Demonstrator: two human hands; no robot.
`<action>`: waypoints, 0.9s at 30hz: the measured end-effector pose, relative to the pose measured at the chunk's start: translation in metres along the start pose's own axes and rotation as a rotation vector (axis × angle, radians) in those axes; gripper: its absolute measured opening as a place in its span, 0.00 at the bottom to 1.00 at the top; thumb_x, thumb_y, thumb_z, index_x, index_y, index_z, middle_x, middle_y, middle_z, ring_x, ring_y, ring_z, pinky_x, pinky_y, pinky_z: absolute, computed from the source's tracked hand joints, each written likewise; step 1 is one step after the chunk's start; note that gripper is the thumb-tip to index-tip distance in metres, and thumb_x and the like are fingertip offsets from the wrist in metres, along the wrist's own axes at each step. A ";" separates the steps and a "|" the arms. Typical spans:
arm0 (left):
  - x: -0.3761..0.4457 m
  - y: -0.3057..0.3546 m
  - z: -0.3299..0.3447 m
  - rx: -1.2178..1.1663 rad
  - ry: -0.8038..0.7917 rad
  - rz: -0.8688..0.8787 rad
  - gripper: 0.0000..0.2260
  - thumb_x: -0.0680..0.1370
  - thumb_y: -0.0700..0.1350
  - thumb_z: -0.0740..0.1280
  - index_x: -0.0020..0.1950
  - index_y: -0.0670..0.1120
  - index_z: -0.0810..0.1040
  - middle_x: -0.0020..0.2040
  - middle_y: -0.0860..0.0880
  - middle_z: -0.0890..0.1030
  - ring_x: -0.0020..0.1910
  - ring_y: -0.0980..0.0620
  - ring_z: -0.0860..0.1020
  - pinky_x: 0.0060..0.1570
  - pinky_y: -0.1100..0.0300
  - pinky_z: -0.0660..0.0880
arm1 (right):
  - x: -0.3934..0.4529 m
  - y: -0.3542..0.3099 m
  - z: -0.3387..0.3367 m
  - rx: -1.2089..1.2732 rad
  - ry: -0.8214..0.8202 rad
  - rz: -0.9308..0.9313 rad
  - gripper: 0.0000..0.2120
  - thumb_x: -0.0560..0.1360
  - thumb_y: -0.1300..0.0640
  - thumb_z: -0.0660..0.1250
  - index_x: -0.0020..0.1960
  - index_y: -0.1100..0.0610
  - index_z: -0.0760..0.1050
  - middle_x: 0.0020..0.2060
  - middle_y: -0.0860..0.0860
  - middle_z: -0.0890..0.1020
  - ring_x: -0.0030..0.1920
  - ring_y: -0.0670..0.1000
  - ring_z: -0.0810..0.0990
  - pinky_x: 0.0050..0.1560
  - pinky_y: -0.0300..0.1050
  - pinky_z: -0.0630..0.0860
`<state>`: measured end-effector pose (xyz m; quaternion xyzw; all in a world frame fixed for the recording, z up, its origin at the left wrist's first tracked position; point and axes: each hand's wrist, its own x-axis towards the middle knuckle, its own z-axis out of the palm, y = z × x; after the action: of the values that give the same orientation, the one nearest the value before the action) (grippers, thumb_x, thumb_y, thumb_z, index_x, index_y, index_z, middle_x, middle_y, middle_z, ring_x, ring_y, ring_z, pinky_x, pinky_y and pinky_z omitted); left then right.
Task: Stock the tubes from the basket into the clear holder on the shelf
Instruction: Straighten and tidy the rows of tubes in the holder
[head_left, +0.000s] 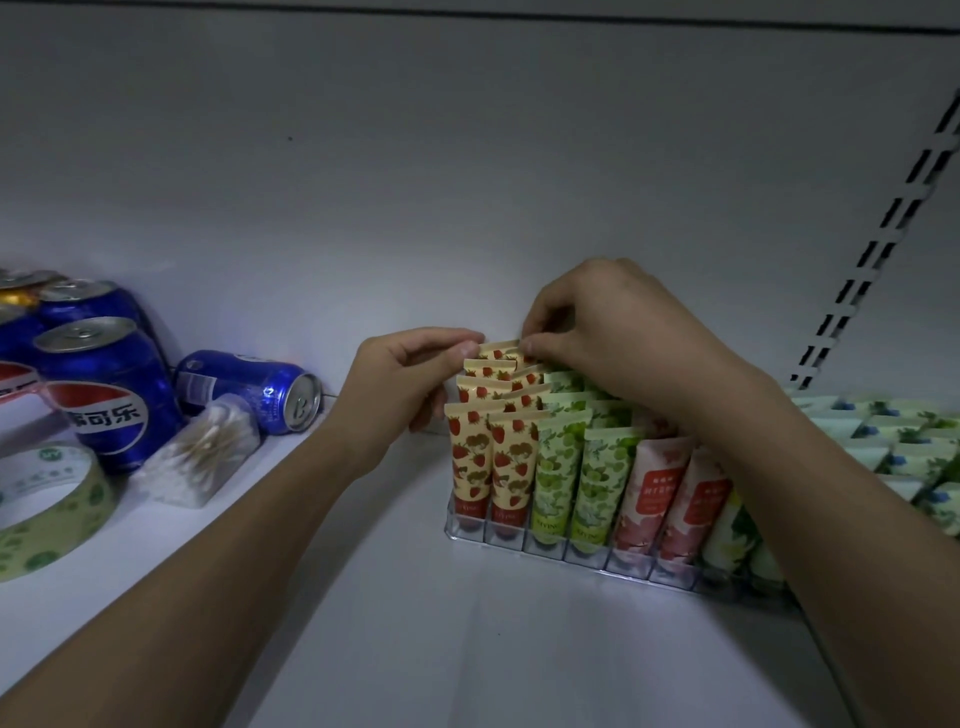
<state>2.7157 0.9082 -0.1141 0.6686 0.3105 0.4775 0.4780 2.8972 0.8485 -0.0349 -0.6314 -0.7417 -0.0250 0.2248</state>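
1. Right now I am seating a strawberry tube (497, 351) into the back row of the clear holder (540, 545) on the shelf (415, 623).
2. My left hand (410, 379) pinches the tube's crimped top at its left corner; my right hand (613, 332) pinches the right corner with curled fingertips.
3. I judge the holder nearly full: strawberry, green and pink tubes fill the rows I can see.
4. Next, I should press it straight down until level with its neighbours, then let go. I cannot see the basket.
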 end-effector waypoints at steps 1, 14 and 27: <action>0.000 0.000 0.002 -0.005 -0.006 -0.002 0.08 0.74 0.48 0.69 0.51 0.51 0.85 0.38 0.43 0.82 0.30 0.44 0.70 0.21 0.63 0.65 | 0.000 0.000 0.001 -0.004 -0.004 -0.001 0.04 0.74 0.50 0.72 0.45 0.49 0.83 0.41 0.43 0.83 0.42 0.44 0.80 0.48 0.49 0.81; 0.002 -0.005 0.008 -0.056 0.000 -0.053 0.06 0.78 0.43 0.67 0.50 0.48 0.83 0.39 0.48 0.84 0.32 0.46 0.74 0.26 0.64 0.71 | 0.002 0.000 0.006 0.004 0.018 0.022 0.04 0.74 0.52 0.72 0.44 0.51 0.84 0.39 0.44 0.83 0.39 0.44 0.80 0.46 0.48 0.81; 0.004 0.013 -0.013 0.184 -0.133 0.060 0.12 0.70 0.53 0.69 0.46 0.48 0.85 0.35 0.49 0.83 0.25 0.53 0.72 0.22 0.66 0.68 | -0.003 0.000 -0.011 0.039 -0.134 -0.039 0.04 0.71 0.51 0.74 0.38 0.46 0.82 0.35 0.39 0.82 0.37 0.37 0.79 0.32 0.26 0.67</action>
<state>2.7046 0.9114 -0.0995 0.7489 0.3007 0.4157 0.4195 2.9008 0.8423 -0.0260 -0.6128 -0.7674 0.0273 0.1864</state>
